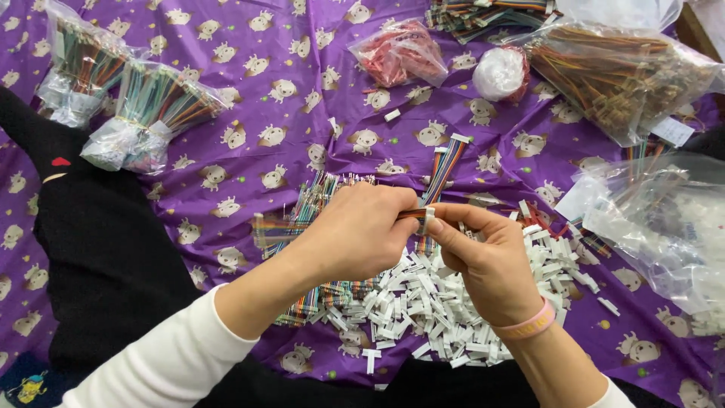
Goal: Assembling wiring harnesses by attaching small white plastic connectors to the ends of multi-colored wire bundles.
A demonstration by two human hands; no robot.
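Both hands raised over the white connector pile [453,302]: left hand [355,230] grip pinching a striped ribbon cable [442,172], right hand [487,261] grip pinching a small white connector [427,219] at its end; judged light, limp, best held near the tip.

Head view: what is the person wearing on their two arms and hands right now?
Both hands, left hand and right hand, are bare, with no gloves. Each arm has a plain white long sleeve pushed back from the wrist. The right wrist carries a pink rubbery wristband with faint markings. No rings or watch show.
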